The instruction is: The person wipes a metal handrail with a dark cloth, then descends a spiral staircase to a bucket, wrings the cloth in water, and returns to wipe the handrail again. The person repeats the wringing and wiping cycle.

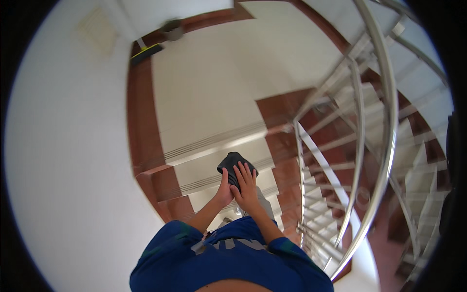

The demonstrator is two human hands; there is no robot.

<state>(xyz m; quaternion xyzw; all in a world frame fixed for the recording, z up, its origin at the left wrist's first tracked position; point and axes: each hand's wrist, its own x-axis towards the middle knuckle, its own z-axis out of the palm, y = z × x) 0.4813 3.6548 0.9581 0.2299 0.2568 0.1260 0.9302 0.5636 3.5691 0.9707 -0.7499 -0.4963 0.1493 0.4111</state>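
Observation:
A dark folded cloth (233, 162) is held in front of my body, over the stairs. My left hand (224, 189) is against its left and lower edge, thumb upward along the cloth; the fingers beneath are hidden. My right hand (247, 188) lies flat across the cloth's right side with its fingers stretched and slightly apart. The two hands nearly meet at the cloth's lower edge.
Stair steps (222, 157) with grooved edges lead to a tiled landing (219, 80). A metal railing (392, 109) curves along the right; a white wall (73, 146) stands left. A broom (147, 54) and a bin (173, 30) are at the landing's far edge.

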